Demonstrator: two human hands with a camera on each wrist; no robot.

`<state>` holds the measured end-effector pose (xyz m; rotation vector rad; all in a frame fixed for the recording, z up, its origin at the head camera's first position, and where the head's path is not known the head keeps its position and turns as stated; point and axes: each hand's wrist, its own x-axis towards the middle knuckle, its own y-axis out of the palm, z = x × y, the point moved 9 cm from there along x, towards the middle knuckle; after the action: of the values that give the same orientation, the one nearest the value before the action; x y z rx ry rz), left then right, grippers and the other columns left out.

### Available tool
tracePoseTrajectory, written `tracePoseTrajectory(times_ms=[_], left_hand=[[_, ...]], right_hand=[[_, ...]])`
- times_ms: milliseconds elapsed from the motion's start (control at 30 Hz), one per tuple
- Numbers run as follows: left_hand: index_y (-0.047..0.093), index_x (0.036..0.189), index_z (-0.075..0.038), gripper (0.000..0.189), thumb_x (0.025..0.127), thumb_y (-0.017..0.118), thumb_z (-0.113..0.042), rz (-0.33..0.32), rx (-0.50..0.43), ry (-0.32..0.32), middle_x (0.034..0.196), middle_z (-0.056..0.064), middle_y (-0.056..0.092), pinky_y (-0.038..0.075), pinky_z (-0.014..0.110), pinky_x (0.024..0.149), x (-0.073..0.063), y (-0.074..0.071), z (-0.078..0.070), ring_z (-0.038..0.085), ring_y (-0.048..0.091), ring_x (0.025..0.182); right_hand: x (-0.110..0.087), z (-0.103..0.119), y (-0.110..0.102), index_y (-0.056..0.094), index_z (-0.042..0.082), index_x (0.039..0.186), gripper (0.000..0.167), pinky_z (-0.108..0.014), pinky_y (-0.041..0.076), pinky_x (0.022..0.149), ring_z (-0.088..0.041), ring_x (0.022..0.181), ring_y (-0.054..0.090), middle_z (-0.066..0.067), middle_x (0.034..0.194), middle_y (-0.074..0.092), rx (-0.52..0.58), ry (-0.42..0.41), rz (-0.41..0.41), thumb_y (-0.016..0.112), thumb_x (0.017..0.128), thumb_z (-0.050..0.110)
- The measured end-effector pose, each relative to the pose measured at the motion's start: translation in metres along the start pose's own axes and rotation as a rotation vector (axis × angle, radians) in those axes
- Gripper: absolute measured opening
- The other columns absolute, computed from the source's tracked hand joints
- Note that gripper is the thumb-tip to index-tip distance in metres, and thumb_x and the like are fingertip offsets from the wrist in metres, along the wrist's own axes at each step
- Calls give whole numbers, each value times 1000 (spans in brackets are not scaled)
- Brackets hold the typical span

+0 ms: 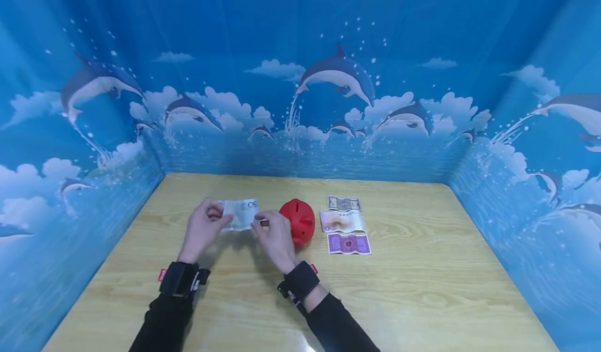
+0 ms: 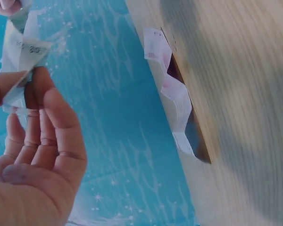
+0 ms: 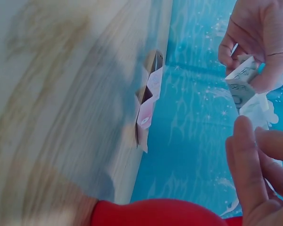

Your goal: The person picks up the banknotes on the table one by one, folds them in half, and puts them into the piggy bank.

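A pale creased banknote point(image 1: 241, 214), with "50" printed at its upper right corner, is stretched between both hands above the table. My left hand point(image 1: 203, 227) pinches its left end between thumb and fingers. At the other end, my right hand point(image 1: 277, 237) pinches the note with its fingertips. Just right of that hand stands a red piggy bank point(image 1: 300, 219), a slot in its top; the hand overlaps part of it. In the left wrist view, a pinkish zigzag-folded banknote point(image 2: 177, 99) stands on the table beyond the hands.
Three creased banknotes lie in a column right of the piggy bank: a grey-brown one point(image 1: 344, 204), a pinkish-yellow one point(image 1: 343, 221) and a purple one point(image 1: 349, 244). The wooden table point(image 1: 413, 284) is bounded by a blue dolphin-print curtain point(image 1: 225, 148) at the back and sides.
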<state>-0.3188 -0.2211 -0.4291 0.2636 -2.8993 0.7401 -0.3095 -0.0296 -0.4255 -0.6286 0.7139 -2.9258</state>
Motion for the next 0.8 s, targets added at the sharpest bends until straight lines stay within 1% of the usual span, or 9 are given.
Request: tracePoseTrajectory(times_ms=[100, 200, 267, 333, 400, 467, 567, 700, 800], left_hand=[[54, 104, -2, 27, 86, 73, -9, 5, -26, 16, 89, 14, 65, 52, 24, 64, -1, 5, -4, 13, 60, 76], [53, 113, -3, 33, 86, 72, -8, 6, -44, 28, 87, 12, 64, 51, 22, 65, -1, 8, -6, 10, 60, 76], [54, 120, -2, 39, 86, 72, -6, -4, -53, 42, 86, 13, 65, 50, 20, 66, -1, 9, -8, 9, 60, 75], [55, 126, -1, 43, 86, 71, -5, -15, -44, 59, 86, 14, 66, 50, 19, 67, 0, 9, -9, 8, 60, 74], [57, 126, 1, 43, 86, 71, -5, -31, -23, 76, 87, 14, 67, 51, 18, 68, -1, 8, -11, 8, 60, 75], [60, 124, 2, 40, 85, 70, -5, -51, -10, 89, 89, 15, 68, 50, 17, 68, -1, 7, -13, 8, 60, 75], [60, 123, 1, 38, 86, 69, -6, -65, -20, 96, 89, 16, 67, 48, 18, 62, -2, 7, -16, 8, 58, 70], [55, 129, -1, 43, 88, 69, -7, -53, -67, 99, 90, 17, 67, 47, 20, 54, -3, 10, -19, 6, 57, 66], [48, 136, -4, 51, 90, 68, -8, -35, -88, 84, 95, 19, 67, 49, 20, 57, -3, 12, -17, 3, 60, 70]], right_hand=[[1, -3, -3, 71, 7, 104, 16, -15, 55, 68, -12, 85, 71, -7, 101, 71, 36, 31, -2, 73, 88, 10], [3, -5, -8, 68, 7, 104, 17, -16, 55, 68, -10, 81, 68, -6, 95, 70, 62, 37, -23, 72, 87, 7], [3, -5, -11, 65, 7, 109, 24, -17, 55, 66, -9, 79, 66, -5, 90, 68, 71, 25, -36, 71, 86, 5], [3, -3, -13, 60, 7, 120, 36, -18, 54, 66, -8, 77, 64, -3, 86, 65, 57, 9, -45, 70, 85, 2], [3, -3, -14, 56, 7, 130, 48, -18, 53, 65, -6, 75, 62, -2, 83, 62, 42, 7, -39, 68, 84, 1], [2, -4, -14, 51, 8, 138, 57, -17, 53, 65, -5, 73, 62, -2, 82, 61, 47, 23, -26, 67, 83, 0], [1, -6, -14, 50, 8, 141, 60, -18, 54, 64, -5, 74, 63, -4, 88, 63, 90, 66, -16, 66, 83, 0], [1, -9, -15, 55, 7, 137, 54, -19, 56, 64, -9, 79, 67, -9, 100, 69, 155, 112, -12, 68, 85, 1], [-1, -11, -15, 57, 7, 135, 51, -20, 57, 64, -12, 81, 69, -12, 102, 71, 194, 136, -6, 67, 85, 2]])
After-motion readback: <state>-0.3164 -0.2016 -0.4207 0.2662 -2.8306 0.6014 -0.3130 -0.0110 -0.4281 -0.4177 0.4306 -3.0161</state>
